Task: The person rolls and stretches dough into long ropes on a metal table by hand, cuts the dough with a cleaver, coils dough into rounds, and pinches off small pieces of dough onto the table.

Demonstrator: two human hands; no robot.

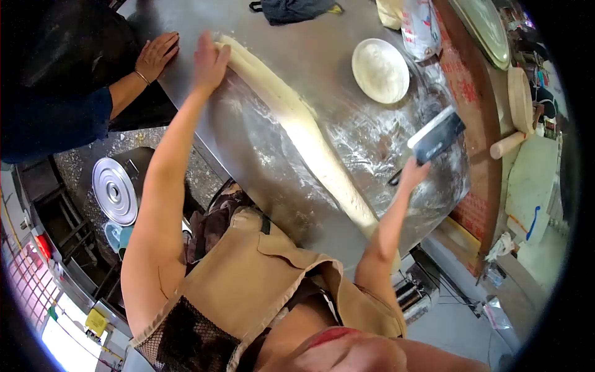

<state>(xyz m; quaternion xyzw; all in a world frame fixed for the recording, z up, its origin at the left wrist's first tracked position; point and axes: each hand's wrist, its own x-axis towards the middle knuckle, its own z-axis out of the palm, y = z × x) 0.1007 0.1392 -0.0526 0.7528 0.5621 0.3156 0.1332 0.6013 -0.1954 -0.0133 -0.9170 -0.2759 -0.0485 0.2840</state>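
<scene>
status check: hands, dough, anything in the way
Left hand at far end of dough; right hand gripping broad-bladed tool. Dough laid long across metal table. Co-worker's hand at table edge, off the dough.

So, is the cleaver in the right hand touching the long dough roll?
Apart. The head view shows floury metal tabletop between the cleaver and the dough roll.

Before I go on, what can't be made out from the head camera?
All in the head view:
Dough strip: near end hidden behind the right forearm.
Cleaver: handle mostly covered by the right hand.
White packet: cut off by the top edge.
Pot: contents hidden by its lid.
</scene>
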